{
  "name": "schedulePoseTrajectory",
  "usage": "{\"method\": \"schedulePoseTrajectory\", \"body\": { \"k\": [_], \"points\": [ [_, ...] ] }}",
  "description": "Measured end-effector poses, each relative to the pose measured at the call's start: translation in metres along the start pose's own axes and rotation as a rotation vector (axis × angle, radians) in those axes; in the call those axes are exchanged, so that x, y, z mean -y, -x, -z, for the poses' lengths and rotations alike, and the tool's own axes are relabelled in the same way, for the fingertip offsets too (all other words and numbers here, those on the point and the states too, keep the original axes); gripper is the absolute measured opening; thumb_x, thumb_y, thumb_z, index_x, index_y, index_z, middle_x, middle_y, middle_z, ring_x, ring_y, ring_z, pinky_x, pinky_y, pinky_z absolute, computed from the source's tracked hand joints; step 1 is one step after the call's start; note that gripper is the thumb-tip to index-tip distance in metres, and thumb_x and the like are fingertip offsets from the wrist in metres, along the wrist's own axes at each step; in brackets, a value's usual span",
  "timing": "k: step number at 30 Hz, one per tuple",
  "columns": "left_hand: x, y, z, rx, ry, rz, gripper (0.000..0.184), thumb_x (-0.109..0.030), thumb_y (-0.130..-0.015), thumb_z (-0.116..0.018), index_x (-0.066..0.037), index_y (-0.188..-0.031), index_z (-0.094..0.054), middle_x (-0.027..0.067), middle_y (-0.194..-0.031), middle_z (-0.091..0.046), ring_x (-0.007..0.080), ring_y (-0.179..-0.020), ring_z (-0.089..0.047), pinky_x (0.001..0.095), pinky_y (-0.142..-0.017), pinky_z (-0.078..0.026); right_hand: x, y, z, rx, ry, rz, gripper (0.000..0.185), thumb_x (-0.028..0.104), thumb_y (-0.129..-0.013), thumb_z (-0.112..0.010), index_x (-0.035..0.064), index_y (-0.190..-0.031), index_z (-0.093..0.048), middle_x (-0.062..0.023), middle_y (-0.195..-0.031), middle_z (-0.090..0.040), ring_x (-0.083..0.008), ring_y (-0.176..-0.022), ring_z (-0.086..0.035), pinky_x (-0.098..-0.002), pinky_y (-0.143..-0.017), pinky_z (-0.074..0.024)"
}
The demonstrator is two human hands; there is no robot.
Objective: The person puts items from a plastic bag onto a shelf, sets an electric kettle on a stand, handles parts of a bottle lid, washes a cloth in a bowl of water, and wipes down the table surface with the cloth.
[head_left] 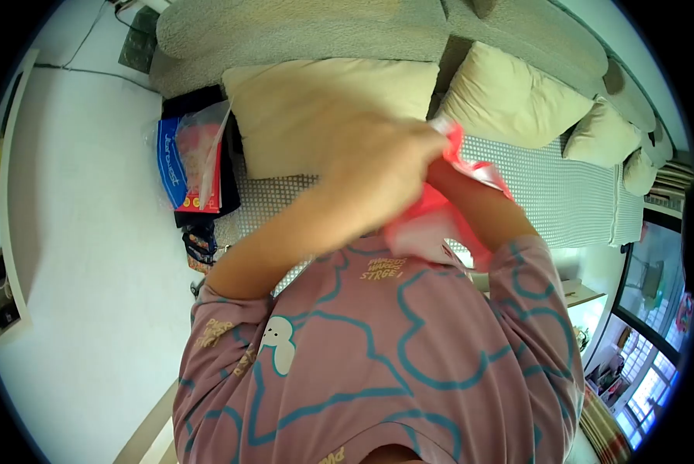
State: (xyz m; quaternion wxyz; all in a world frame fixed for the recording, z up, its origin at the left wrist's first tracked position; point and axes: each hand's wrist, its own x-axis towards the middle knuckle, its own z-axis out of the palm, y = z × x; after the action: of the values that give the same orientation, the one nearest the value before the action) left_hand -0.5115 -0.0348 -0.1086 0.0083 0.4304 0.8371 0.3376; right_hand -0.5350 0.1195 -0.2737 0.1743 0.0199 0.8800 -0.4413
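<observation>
My left hand is closed and blurred by motion, crossing in front of my chest. Its fingers meet the edge of a crumpled red-and-white plastic bag, partly see-through, which hangs below and around my wrists. Behind the left hand, my right forearm comes in from the right with the bag draped against it. The fingers of my right hand are hidden by the left one, so their grip does not show.
A grey sofa runs along the back, with cream cushions and a checked seat cover. At its left end lies a clear packet with blue and red printing on dark cloth. A white shelf stands far left; glass doors are at right.
</observation>
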Motion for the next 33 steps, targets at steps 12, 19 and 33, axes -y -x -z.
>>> {"method": "schedulePoseTrajectory", "body": {
  "k": [12,19,33],
  "points": [
    [0.052,-0.010,-0.015,-0.095,0.116,0.099,0.032,0.003,-0.083,-0.051,-0.006,-0.106,-0.071,0.0184,-0.082,-0.068,0.0335,-0.065,-0.064,0.0389,-0.063,-0.051,-0.007,0.080,0.053,0.198,-0.053,-0.195,0.034,0.012,-0.093,-0.052,0.0005,-0.125,-0.058,-0.0154,-0.113,-0.063,-0.0231,-0.103,-0.060,-0.0348,-0.088,-0.0500],
    [0.041,-0.021,-0.003,0.190,0.584,0.536,0.037,0.001,-0.089,-0.052,-0.008,-0.124,-0.064,0.0121,-0.089,-0.071,0.0118,-0.045,-0.055,0.0301,-0.046,-0.045,0.104,0.143,0.062,-0.078,0.177,0.226,0.029,0.027,-0.096,-0.057,0.0046,-0.113,-0.065,-0.0114,-0.096,-0.065,-0.0227,-0.083,-0.064,-0.0343,-0.075,-0.0501],
    [0.127,0.118,-0.032,0.125,-0.031,0.426,0.080,-0.008,-0.085,-0.066,-0.014,-0.153,-0.023,0.0231,-0.148,-0.038,0.0387,-0.129,-0.047,0.0431,-0.109,-0.036,0.124,0.129,0.117,-0.237,-0.423,0.241,0.009,0.007,-0.088,-0.071,0.0028,-0.090,-0.063,0.0050,-0.077,-0.059,-0.0026,-0.070,-0.054,-0.0178,-0.062,-0.0443]
  ]
}}
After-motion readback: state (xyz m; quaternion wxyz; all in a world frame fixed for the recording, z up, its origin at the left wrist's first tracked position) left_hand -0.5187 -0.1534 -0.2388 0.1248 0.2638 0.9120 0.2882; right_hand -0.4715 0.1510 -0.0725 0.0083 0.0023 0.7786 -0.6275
